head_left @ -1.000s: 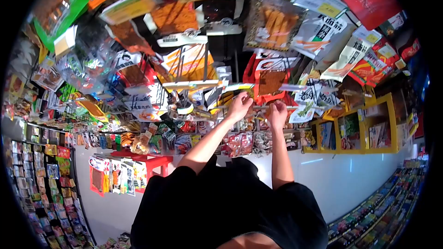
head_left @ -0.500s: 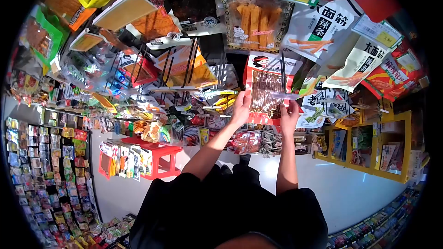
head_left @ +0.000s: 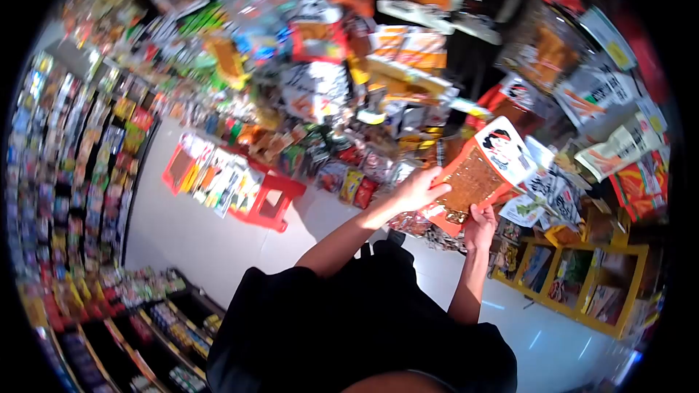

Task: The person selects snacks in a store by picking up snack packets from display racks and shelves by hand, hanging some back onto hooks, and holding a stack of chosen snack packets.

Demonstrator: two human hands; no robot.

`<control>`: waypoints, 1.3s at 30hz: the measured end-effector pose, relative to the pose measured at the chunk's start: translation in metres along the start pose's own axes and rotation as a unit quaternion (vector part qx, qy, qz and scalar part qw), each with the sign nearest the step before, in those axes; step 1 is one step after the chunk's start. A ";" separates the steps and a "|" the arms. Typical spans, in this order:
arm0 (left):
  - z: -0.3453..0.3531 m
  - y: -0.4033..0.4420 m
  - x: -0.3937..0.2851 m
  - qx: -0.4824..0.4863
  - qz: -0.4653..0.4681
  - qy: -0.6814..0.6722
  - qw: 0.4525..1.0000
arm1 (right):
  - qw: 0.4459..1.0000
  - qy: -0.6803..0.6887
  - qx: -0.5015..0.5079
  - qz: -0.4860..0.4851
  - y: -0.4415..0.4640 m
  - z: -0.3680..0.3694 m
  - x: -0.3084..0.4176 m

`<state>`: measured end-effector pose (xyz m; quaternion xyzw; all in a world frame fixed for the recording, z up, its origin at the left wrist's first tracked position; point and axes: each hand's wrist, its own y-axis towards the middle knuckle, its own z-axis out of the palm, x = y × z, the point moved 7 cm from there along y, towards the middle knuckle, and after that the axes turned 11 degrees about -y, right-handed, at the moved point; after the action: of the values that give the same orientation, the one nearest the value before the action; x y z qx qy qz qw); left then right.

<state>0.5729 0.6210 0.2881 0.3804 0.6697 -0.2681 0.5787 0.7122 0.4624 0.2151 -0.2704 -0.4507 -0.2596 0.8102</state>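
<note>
A red and white snack packet (head_left: 477, 175) with a cartoon face at its top and brown food showing through its window is held between both hands, tilted to the right. My left hand (head_left: 422, 191) grips its left edge, thumb over the front. My right hand (head_left: 480, 227) is closed on its lower right corner. Behind the packet hang other bagged snacks, among them a white bag (head_left: 598, 94) and a red bag (head_left: 644, 183) at the right.
A red stool (head_left: 271, 200) with a row of upright packets (head_left: 218, 175) stands on the floor at the left. A yellow shelf unit (head_left: 579, 284) is at the lower right. Stocked shelves (head_left: 73, 167) line the far left.
The view has turned, swinging the stool toward the middle. Both hands now hold the red and white packet away from the rack, where half a second ago it was at the hooks.
</note>
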 end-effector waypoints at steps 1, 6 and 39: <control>-0.012 -0.020 -0.002 0.006 0.004 0.016 1.000 | 1.000 0.008 0.009 0.019 -0.013 0.013 -0.011; -0.093 -0.136 0.027 -0.059 0.014 0.022 0.998 | 0.993 -0.027 0.100 0.055 -0.083 0.102 -0.075; -0.568 -0.588 0.125 -0.420 -0.259 -0.037 0.869 | 0.801 -0.347 0.442 0.207 -0.249 0.635 -0.447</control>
<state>-0.2387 0.7668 0.2241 -0.0958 0.7715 -0.1158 0.6182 -0.0328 0.7892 0.1606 -0.0421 -0.7012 0.2524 0.6654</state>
